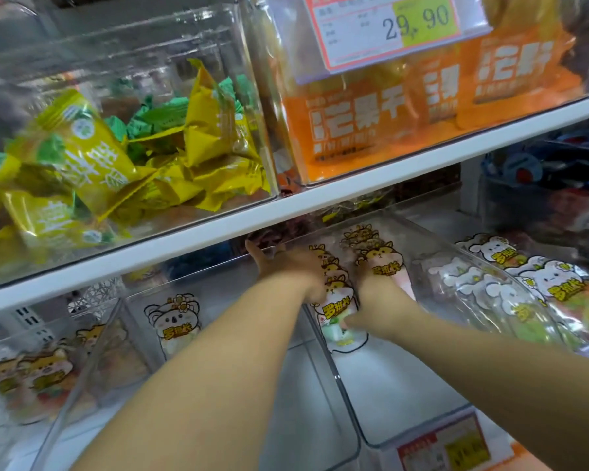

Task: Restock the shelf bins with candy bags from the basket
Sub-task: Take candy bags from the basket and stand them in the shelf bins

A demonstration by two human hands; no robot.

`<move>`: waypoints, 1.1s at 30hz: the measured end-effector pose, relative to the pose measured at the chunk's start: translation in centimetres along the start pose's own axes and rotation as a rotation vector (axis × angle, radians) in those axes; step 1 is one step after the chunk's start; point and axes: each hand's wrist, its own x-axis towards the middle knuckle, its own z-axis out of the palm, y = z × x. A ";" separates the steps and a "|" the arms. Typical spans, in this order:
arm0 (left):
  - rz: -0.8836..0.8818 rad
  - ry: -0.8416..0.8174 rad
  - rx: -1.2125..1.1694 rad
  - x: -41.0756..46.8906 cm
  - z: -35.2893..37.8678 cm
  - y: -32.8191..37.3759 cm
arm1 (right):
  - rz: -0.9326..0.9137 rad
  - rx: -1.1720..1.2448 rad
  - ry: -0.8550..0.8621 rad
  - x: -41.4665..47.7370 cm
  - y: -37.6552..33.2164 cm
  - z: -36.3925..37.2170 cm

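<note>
Both my hands reach into a clear shelf bin [371,433] on the lower shelf. A row of upright candy bags [337,302] with a hamster print stands in it. My left hand [286,270], blurred, lies against the row's left side with the thumb spread out and the fingers curled toward the bags. My right hand [378,297] grips the row from the right, its thumb pressed on the front bag. The basket is not in view.
The neighbouring bins hold a koala-print bag [176,321] on the left and bear-print bags [555,283] on the right. The white upper shelf edge [320,202] runs just above my hands, carrying bins of yellow packets [92,158] and orange packs [357,124]. A price tag [446,450] hangs at the bin's front.
</note>
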 end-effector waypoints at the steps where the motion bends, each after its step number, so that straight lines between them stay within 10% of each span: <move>1: -0.011 0.008 -0.009 0.0 0.1 0.0 | 0.001 -0.013 0.018 0.0 -0.1 0.2; 22: 0.079 0.362 -0.024 -1.8 -0.1 1.2 | 0.027 -0.419 -0.189 -1.3 1.7 -1.7; 33: 0.468 -0.509 0.333 -1.7 1.9 6.4 | 0.031 -0.267 0.113 -1.2 3.0 -2.8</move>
